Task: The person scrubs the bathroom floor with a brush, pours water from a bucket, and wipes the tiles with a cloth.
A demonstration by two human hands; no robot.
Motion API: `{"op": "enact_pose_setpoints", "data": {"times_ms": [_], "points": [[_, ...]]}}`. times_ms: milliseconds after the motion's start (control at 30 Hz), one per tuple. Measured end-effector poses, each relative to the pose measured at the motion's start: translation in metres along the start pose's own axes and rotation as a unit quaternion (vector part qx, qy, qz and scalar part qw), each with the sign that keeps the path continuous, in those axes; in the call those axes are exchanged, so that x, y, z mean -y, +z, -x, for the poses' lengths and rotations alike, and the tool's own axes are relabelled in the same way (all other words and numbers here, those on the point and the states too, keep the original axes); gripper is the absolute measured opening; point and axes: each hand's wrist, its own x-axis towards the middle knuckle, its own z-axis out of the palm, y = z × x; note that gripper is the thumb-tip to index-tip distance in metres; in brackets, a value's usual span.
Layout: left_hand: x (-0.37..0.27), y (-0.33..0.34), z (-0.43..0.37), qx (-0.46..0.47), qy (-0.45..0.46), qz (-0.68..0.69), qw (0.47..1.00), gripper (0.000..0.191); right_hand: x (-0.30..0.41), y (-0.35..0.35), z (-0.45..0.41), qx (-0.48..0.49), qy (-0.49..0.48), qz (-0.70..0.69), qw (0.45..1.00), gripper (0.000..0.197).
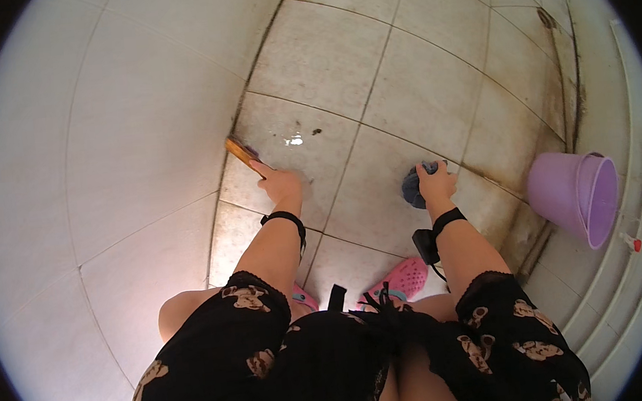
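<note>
My left hand grips a wooden-backed scrub brush. The brush's far end meets the dark grimy joint where the tiled floor joins the left wall. Beside the brush, a small puddle glints on the tile, with a dark speck of dirt close by. Bunched under my right hand is a grey-blue cloth, held against the floor to the right. Black straps circle both my wrists.
A purple bucket is at the right, its mouth facing right. White pipes run along the right wall, near a red-tipped valve. Brown stains mark the right floor edge. The tiled left wall rises close by. My feet wear pink clogs.
</note>
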Motion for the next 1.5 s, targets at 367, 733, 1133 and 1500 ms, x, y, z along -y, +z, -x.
{"op": "enact_pose_setpoints", "data": {"times_ms": [367, 733, 1133, 1500], "points": [[0.06, -0.05, -0.031, 0.034, 0.105, -0.128, 0.986, 0.066, 0.027, 0.009, 0.018, -0.01, -0.369, 0.007, 0.929, 0.071], [-0.048, 0.059, -0.04, 0.252, 0.313, -0.179, 0.898, 0.085, 0.055, 0.03, 0.003, 0.047, -0.316, 0.204, 0.925, 0.085], [-0.085, 0.063, -0.069, 0.155, 0.519, -0.231, 0.808, 0.051, 0.058, 0.02, -0.016, 0.056, -0.294, 0.147, 0.943, 0.066], [-0.166, 0.038, -0.097, 0.18, 0.471, -0.291, 0.813, 0.054, 0.059, 0.012, -0.029, 0.072, -0.258, 0.149, 0.952, 0.061]]}}
